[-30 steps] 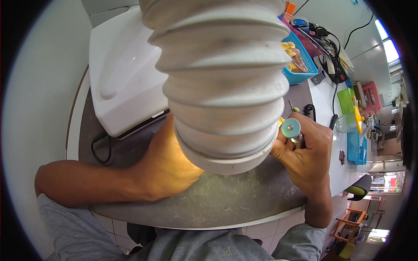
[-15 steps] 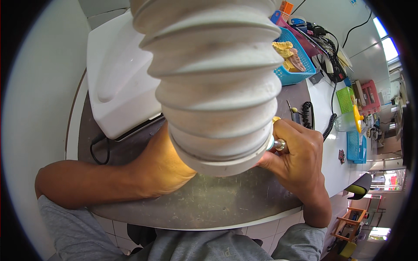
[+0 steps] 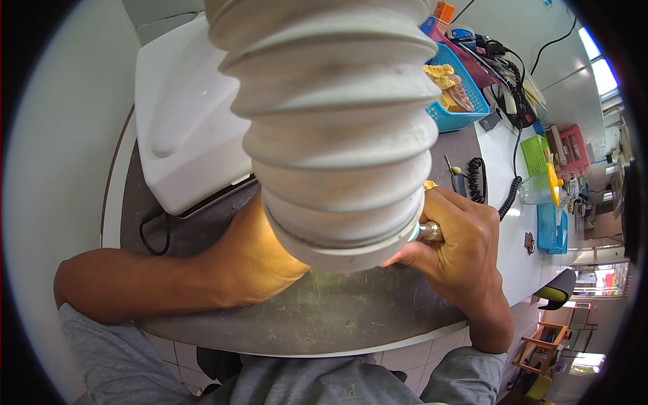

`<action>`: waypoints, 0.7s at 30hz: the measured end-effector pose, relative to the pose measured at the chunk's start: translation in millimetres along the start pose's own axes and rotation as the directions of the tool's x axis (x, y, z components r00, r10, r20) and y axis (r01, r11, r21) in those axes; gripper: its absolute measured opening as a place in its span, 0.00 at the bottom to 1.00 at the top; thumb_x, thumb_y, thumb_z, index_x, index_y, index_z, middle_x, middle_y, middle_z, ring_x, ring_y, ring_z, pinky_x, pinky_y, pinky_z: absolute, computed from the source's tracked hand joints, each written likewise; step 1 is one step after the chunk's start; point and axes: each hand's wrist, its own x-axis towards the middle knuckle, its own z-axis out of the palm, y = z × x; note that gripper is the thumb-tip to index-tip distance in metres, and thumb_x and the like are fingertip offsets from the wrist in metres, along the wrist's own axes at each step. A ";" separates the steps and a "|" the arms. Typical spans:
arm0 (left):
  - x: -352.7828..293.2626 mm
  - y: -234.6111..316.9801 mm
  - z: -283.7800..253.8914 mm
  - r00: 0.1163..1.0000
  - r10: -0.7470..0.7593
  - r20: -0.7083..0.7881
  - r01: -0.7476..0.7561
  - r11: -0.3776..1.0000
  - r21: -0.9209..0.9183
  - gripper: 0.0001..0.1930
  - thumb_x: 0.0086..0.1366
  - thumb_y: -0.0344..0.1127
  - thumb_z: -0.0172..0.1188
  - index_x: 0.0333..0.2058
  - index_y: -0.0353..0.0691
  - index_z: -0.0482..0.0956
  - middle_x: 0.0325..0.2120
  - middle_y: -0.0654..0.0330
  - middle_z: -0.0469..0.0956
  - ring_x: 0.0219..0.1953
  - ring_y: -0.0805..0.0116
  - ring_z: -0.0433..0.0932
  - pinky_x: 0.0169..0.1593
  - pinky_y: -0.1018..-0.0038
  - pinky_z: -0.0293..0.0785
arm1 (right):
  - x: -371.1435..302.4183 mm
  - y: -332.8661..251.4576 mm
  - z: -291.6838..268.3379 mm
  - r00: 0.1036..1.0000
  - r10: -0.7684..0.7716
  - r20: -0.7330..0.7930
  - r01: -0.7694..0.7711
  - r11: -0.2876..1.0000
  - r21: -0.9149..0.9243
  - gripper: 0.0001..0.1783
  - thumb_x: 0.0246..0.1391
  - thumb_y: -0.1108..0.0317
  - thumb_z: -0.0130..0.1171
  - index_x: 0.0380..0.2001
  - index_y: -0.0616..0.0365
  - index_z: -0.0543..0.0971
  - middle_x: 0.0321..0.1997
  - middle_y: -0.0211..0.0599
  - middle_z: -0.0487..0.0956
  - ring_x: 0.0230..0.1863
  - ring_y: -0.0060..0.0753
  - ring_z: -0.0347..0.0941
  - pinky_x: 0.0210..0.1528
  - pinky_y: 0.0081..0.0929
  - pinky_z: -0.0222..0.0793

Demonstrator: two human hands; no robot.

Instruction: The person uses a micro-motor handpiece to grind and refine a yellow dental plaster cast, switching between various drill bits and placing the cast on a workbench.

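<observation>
A wide, ribbed off-white hose (image 3: 337, 135) hangs across the middle and covers the space between my hands. My left hand (image 3: 273, 270) reaches in behind the hose from the left. Its fingers are hidden, as is whatever they may hold. To the right of the hose's rim, my right hand (image 3: 462, 236) is closed with curled fingers around a slim tool with a shiny metal end (image 3: 429, 231) and a teal part. The rest of that tool is behind the hose. A small yellow piece (image 3: 430, 185) peeks out above my right knuckles; its kind cannot be told.
At left stands a white moulded machine (image 3: 192, 121) with a black cable. Beyond my right hand, a blue basket (image 3: 466, 120) holds yellow and pink dental models (image 3: 449, 88). A coiled black cord (image 3: 477, 181) and a thin tool lie nearby on the grey worktop (image 3: 337, 317).
My right hand has shifted slightly left, its thumb further toward the hose, and the tool's metal end has moved slightly. My left hand has edged slightly to the right.
</observation>
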 end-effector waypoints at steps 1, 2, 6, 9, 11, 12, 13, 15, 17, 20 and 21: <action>0.7 -0.5 -0.1 1.000 -0.006 0.006 0.006 1.000 -0.009 0.30 0.60 0.28 0.73 0.58 0.32 0.68 0.53 0.51 0.77 0.56 0.60 0.77 0.60 0.64 0.74 | 0.1 -0.1 -0.2 1.000 0.000 0.000 0.000 1.000 -0.001 0.36 0.39 0.35 0.73 0.17 0.57 0.69 0.17 0.34 0.67 0.15 0.38 0.67 0.18 0.34 0.62; 1.2 -0.7 -0.1 1.000 -0.012 0.013 0.012 1.000 -0.018 0.31 0.60 0.28 0.74 0.58 0.32 0.68 0.53 0.51 0.77 0.56 0.60 0.77 0.60 0.64 0.74 | 0.3 -0.3 -0.4 1.000 -0.005 0.004 0.005 1.000 -0.006 0.36 0.39 0.35 0.73 0.17 0.57 0.69 0.16 0.34 0.67 0.15 0.37 0.67 0.18 0.34 0.62; 0.6 0.4 0.9 1.000 0.015 -0.008 -0.015 1.000 0.025 0.32 0.59 0.28 0.74 0.58 0.32 0.67 0.53 0.51 0.77 0.56 0.60 0.78 0.60 0.64 0.74 | 0.6 -1.1 -0.6 1.000 -0.001 0.019 0.001 1.000 -0.020 0.36 0.39 0.35 0.73 0.17 0.56 0.69 0.16 0.33 0.67 0.15 0.36 0.67 0.18 0.33 0.62; 0.4 5.6 0.7 1.000 0.022 -0.008 -0.022 0.999 0.024 0.33 0.59 0.29 0.75 0.59 0.33 0.66 0.53 0.50 0.77 0.56 0.60 0.77 0.60 0.64 0.74 | 0.2 -1.5 -0.9 1.000 -0.020 0.005 0.020 0.999 -0.027 0.36 0.39 0.35 0.73 0.18 0.56 0.68 0.17 0.32 0.68 0.15 0.36 0.67 0.18 0.33 0.62; 2.0 12.8 -0.5 0.989 0.145 0.030 -0.148 0.968 0.203 0.33 0.59 0.29 0.75 0.59 0.33 0.66 0.53 0.50 0.77 0.56 0.60 0.77 0.61 0.64 0.74 | -0.1 -3.1 -1.9 1.000 -0.018 0.010 0.018 0.999 -0.028 0.36 0.39 0.35 0.73 0.18 0.56 0.68 0.17 0.32 0.68 0.15 0.36 0.67 0.18 0.33 0.62; 2.2 11.6 -1.0 0.989 0.146 0.030 -0.149 0.968 0.203 0.33 0.59 0.29 0.75 0.59 0.33 0.66 0.53 0.50 0.77 0.56 0.60 0.77 0.61 0.64 0.74 | -0.2 -3.6 -2.6 1.000 -0.016 0.014 0.016 0.999 -0.029 0.36 0.39 0.35 0.73 0.18 0.56 0.68 0.17 0.32 0.68 0.15 0.36 0.67 0.18 0.33 0.62; 2.5 8.0 -2.8 0.972 0.230 0.056 -0.235 0.911 0.339 0.33 0.59 0.29 0.75 0.59 0.33 0.66 0.53 0.50 0.77 0.56 0.60 0.77 0.61 0.64 0.73 | 0.1 -3.5 -2.1 1.000 -0.016 0.016 0.017 0.999 -0.029 0.36 0.39 0.35 0.73 0.18 0.56 0.68 0.17 0.32 0.68 0.15 0.36 0.67 0.18 0.33 0.62; 3.1 2.5 -3.2 0.947 0.307 0.094 -0.314 0.828 0.465 0.33 0.59 0.29 0.75 0.59 0.33 0.66 0.53 0.50 0.77 0.56 0.60 0.77 0.61 0.64 0.73 | 0.8 -3.0 -1.4 1.000 -0.022 0.015 0.022 1.000 -0.020 0.35 0.40 0.36 0.73 0.18 0.56 0.68 0.17 0.33 0.67 0.15 0.36 0.67 0.18 0.33 0.62; 2.2 -0.6 1.5 1.000 0.003 -0.028 -0.002 0.999 0.033 0.33 0.59 0.29 0.75 0.59 0.33 0.65 0.54 0.51 0.76 0.57 0.60 0.77 0.61 0.64 0.73 | 0.0 -1.8 -2.0 1.000 0.005 0.005 -0.004 1.000 -0.019 0.35 0.40 0.36 0.73 0.18 0.56 0.69 0.17 0.34 0.67 0.15 0.36 0.67 0.18 0.34 0.62; 0.4 7.5 4.1 0.998 -0.062 -0.019 0.061 0.996 -0.057 0.33 0.60 0.28 0.74 0.59 0.33 0.65 0.54 0.51 0.76 0.57 0.61 0.76 0.61 0.64 0.73 | -0.6 -1.0 -3.4 0.999 0.033 -0.003 -0.033 0.999 -0.022 0.35 0.41 0.37 0.74 0.18 0.57 0.69 0.17 0.35 0.67 0.15 0.37 0.66 0.18 0.34 0.62; 0.4 5.6 3.3 0.998 -0.062 -0.020 0.061 0.997 -0.057 0.33 0.60 0.28 0.74 0.59 0.33 0.65 0.54 0.51 0.76 0.57 0.61 0.76 0.61 0.64 0.73 | -0.6 -1.0 -3.9 0.999 0.036 -0.001 -0.036 0.999 -0.026 0.35 0.41 0.37 0.74 0.18 0.58 0.69 0.18 0.35 0.67 0.15 0.38 0.66 0.18 0.34 0.62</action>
